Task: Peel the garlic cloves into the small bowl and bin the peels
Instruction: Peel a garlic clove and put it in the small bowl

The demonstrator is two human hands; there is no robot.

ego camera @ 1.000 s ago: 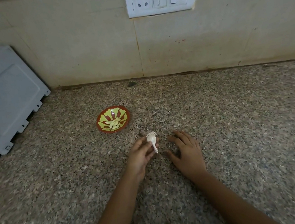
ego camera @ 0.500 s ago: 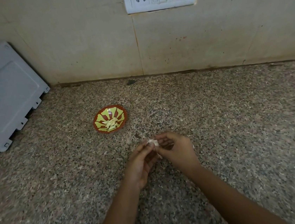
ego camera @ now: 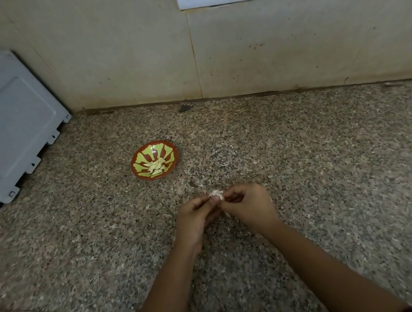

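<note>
Left grip (ego camera: 194,217) and right grip (ego camera: 250,206) pinched a garlic clove (ego camera: 216,194), largely hidden by fingers. The small bowl (ego camera: 134,167) sat just up-left.

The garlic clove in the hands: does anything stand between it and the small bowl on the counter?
Nothing visible does. The left hand and the right hand both pinch the garlic clove; only bare counter lies between it and the small bowl, farther back to the left, which holds peeled cloves.

small bowl (ego camera: 154,160) on counter (ego camera: 329,167) | cloves (ego camera: 156,166) in it | hands before it
</note>
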